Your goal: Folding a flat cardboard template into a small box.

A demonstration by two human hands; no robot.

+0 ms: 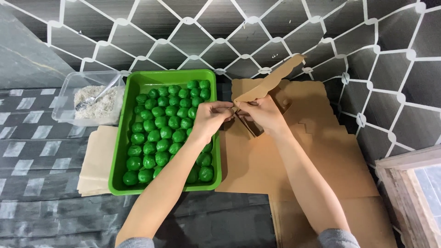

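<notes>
Both hands, left hand (212, 115) and right hand (262, 114), pinched shut on the light, stiff cardboard box (268, 85) at its fold, beside the green tray (120, 151).

Matt brown cardboard box (264, 89), glossy green plastic tray (120, 138), clear plastic tub (64, 92)

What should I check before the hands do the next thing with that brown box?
1. Both hands on the cardboard box piece: ok; left hand and right hand pinch it together.
2. Box fully folded: not ok; its flap stands open.
3. Green tray flat beside the hands: ok.
4. Green balls all inside the tray: ok.
5. Spoon resting in the clear tub of white flakes: ok.
6. Flat cardboard sheets underneath lying tidy: cannot tell.
</notes>
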